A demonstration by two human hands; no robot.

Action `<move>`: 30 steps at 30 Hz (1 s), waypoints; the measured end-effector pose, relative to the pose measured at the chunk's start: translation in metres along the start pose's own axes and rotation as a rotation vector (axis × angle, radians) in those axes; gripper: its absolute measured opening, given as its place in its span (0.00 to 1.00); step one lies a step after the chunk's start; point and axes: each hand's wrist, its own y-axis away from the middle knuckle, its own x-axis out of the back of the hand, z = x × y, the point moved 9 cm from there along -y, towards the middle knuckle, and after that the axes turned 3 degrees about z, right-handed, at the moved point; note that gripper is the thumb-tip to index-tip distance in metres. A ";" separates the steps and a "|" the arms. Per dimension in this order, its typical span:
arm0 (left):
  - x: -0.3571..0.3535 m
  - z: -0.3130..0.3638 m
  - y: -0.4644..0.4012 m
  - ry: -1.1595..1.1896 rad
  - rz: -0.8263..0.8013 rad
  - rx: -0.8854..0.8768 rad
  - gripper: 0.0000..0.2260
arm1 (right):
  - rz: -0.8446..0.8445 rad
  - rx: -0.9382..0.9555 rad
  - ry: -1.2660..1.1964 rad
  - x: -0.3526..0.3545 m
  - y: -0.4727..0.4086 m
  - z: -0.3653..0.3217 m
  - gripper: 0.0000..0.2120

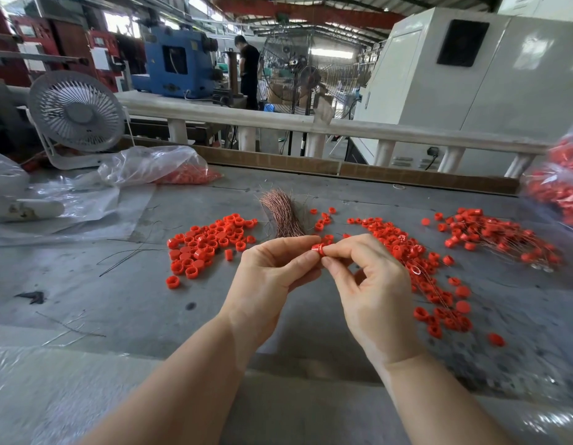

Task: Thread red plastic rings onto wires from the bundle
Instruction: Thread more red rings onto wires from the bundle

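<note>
From the head view, a grey, scuffed worktable point(118, 300) fills the foreground of a factory hall, with a white desk fan point(77, 111), a blue machine point(179, 64) and a standing person point(249, 72) beyond a pale rail point(375, 131). The left hand point(272, 281) and right hand point(371, 293) meet above the table, both pinching one red ring point(317, 248) between fingertips; any wire through it is too fine to make out. The copper wire bundle point(283, 216) lies just behind the hands. Loose rings point(208, 242) lie left, threaded rings point(497, 239) right. A bag of rings point(558, 187) is cut off at the right edge. Bare table lies near the front edge.
</note>
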 end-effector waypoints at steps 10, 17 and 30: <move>0.000 0.003 0.002 -0.050 0.009 -0.038 0.08 | 0.009 -0.025 -0.012 -0.001 0.001 0.002 0.03; 0.000 0.002 0.001 -0.030 0.003 -0.020 0.08 | 0.012 -0.055 -0.032 -0.001 0.000 0.004 0.05; -0.001 -0.005 0.000 0.029 -0.006 0.050 0.09 | -0.002 -0.040 0.034 -0.001 0.001 0.003 0.03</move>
